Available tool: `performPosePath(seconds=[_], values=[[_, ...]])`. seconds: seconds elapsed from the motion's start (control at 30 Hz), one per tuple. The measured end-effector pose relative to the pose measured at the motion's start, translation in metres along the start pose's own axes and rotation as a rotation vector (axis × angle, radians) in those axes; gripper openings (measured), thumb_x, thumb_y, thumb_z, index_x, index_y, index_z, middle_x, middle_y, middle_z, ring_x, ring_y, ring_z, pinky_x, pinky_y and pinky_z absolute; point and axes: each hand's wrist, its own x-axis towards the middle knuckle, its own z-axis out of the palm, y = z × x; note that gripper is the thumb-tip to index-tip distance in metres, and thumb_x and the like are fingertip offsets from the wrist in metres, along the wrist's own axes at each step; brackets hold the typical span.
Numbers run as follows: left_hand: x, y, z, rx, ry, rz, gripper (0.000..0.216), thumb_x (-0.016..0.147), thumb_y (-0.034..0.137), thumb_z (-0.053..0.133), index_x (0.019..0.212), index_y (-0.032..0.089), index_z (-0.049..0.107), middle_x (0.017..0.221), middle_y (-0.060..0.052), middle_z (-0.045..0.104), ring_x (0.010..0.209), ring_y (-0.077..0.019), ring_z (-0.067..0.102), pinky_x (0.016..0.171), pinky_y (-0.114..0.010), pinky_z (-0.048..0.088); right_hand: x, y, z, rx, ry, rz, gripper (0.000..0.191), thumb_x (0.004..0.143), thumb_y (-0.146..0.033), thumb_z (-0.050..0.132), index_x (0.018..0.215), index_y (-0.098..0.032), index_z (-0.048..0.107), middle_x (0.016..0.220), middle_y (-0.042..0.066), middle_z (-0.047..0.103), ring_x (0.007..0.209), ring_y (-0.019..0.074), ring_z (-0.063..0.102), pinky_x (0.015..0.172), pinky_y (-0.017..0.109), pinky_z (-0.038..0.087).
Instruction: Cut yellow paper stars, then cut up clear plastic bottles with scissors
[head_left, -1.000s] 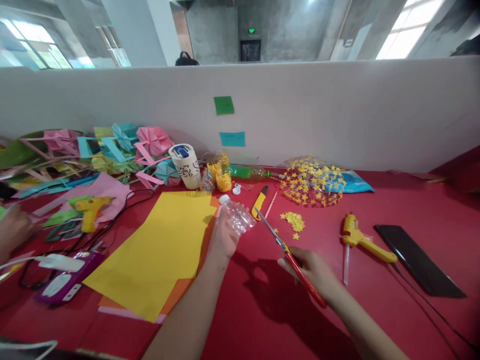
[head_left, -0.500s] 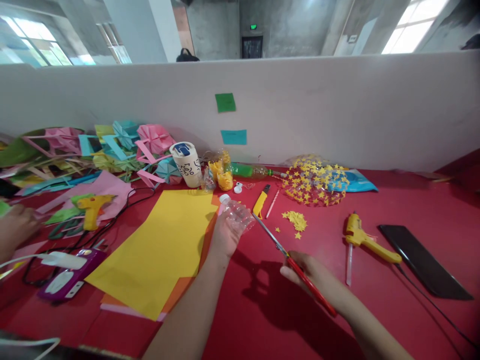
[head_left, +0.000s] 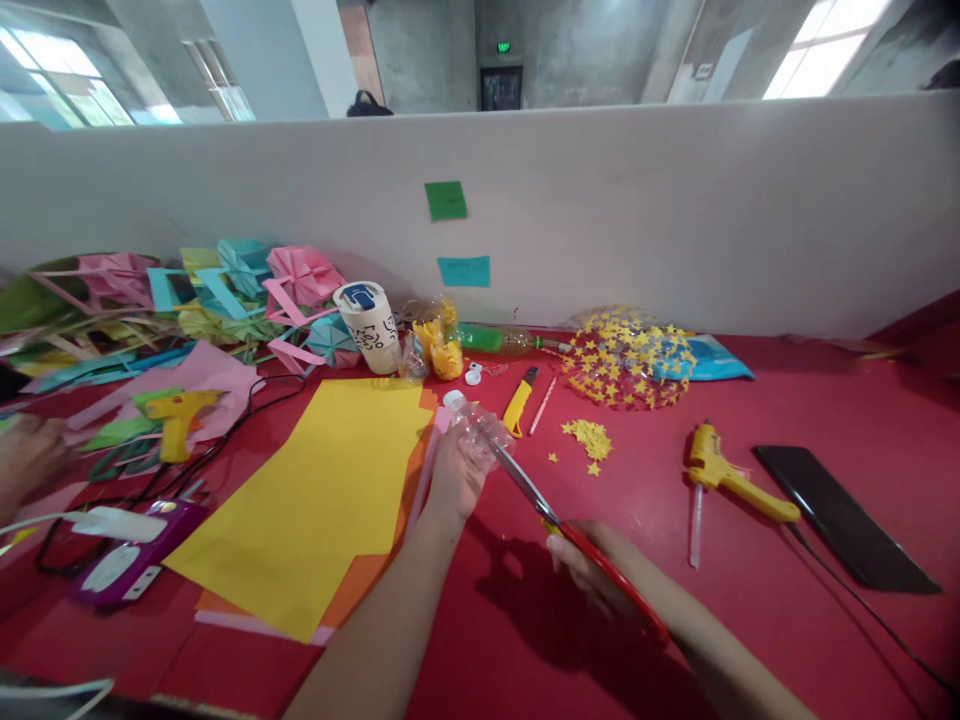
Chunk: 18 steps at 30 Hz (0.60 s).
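Near the centre of the frame, the person's left hand is closed around a small clear plastic bottle with a white cap. The cap points to the upper left; the bottle's see-through wall blends with the fingers behind it, so its lower edge is hard to trace. Right of and below it, the right hand grips red-handled scissors. Their blade tips overlap the bottle, but whether they are inside it or only against it cannot be told. The handles hide part of the right hand, and both forearms are cut off by the bottom edge.

Yellow paper at centre left covers most of the orange sheet beneath it. Above the hands lie a yellow cutter and a pile of yellow stars. Farther up, a clear, star-covered dome hides one end of a blue packet. At the right, a yellow glue gun trails a cord out of the frame beside a dark slab. At the left edge, another person's hand is cut off and blurred; what it holds is unclear.
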Motion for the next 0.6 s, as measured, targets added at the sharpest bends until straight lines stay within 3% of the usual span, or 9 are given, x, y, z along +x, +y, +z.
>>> performPosePath(seconds=[0.2, 0.6], values=[[0.0002, -0.0039, -0.0012, -0.015, -0.081, 0.007, 0.014, 0.083, 0.022, 0.062, 0.095, 0.017, 0.064, 0.079, -0.004, 0.071, 0.077, -0.0173, 0.071, 0.079, -0.031, 0.057, 0.0038, -0.0014, 0.0043, 0.127, -0.017, 0.027, 0.055, 0.085, -0.074, 0.049, 0.073, -0.02, 0.048, 0.049, -0.009, 0.035, 0.037, 0.006, 0.034, 0.036, 0.017, 0.03], [-0.0003, -0.0066, -0.0018, 0.001, -0.058, 0.012, 0.019, 0.078, 0.022, 0.065, 0.096, 0.018, 0.064, 0.081, -0.005, 0.071, 0.09, -0.0214, 0.071, 0.082, -0.034, 0.057, 0.0067, -0.0065, 0.0079, 0.132, 0.012, 0.081, 0.061, 0.077, -0.081, 0.049, 0.069, -0.021, 0.048, 0.044, -0.009, 0.039, 0.032, 0.0066, 0.038, 0.032, 0.017, 0.032]])
